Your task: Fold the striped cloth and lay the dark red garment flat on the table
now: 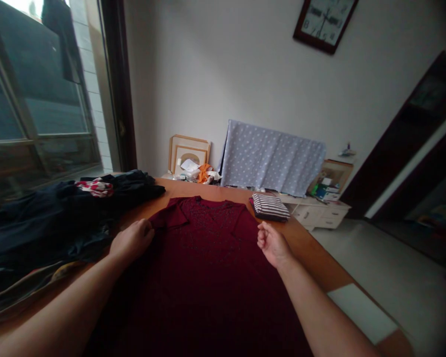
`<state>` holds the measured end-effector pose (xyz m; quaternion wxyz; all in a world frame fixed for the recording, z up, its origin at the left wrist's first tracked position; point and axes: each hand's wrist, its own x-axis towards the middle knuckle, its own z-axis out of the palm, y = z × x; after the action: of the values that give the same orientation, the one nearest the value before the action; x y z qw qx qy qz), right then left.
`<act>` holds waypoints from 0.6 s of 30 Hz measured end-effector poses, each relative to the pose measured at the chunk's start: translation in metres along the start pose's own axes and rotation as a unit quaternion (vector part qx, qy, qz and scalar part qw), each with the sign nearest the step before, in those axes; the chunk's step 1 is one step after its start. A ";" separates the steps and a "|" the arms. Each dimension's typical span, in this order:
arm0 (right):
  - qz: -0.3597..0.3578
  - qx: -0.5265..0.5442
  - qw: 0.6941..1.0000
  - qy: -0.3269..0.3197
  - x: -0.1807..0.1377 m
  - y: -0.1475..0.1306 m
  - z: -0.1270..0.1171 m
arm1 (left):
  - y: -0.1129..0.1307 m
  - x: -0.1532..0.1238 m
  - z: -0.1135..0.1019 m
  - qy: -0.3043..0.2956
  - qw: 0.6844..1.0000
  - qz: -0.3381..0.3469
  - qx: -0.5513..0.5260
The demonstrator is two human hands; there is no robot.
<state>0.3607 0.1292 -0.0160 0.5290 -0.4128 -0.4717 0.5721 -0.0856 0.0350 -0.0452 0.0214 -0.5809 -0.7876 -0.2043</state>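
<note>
A dark red top point(204, 263) with beading near the neckline lies spread flat on the wooden table point(312, 253), collar pointing away from me. My left hand point(132, 239) is closed on the garment's left sleeve near the shoulder. My right hand point(273, 244) hovers at the garment's right edge with its fingers curled in; whether it pinches any cloth I cannot make out.
A heap of dark clothes point(55, 223) with a red-and-white piece point(95, 186) covers the table's left side. A folded striped garment point(269, 207) sits at the far right corner. Beyond are a dotted cloth cover point(271, 158), picture frames point(189, 151), a low white cabinet point(319, 210), a window at left.
</note>
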 end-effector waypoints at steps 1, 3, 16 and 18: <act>0.005 -0.006 1.000 0.004 -0.001 0.001 -0.007 | 0.000 0.001 0.000 0.000 1.000 0.000 -0.001; 0.017 -0.017 1.000 0.010 -0.006 0.003 -0.020 | -0.002 0.002 0.002 -0.002 1.000 -0.003 -0.007; -0.031 -0.281 0.953 -0.104 -0.019 -0.001 0.052 | -0.030 0.009 -0.008 0.157 0.946 -0.169 -0.226; -0.059 -0.309 0.935 -0.162 -0.017 0.006 0.095 | -0.031 0.007 -0.008 0.171 0.942 -0.175 -0.232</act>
<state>0.2683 0.1021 -0.0020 0.3243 -0.4290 -0.7283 0.4247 -0.1183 0.0315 -0.0452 -0.0158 -0.3795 -0.7920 -0.4780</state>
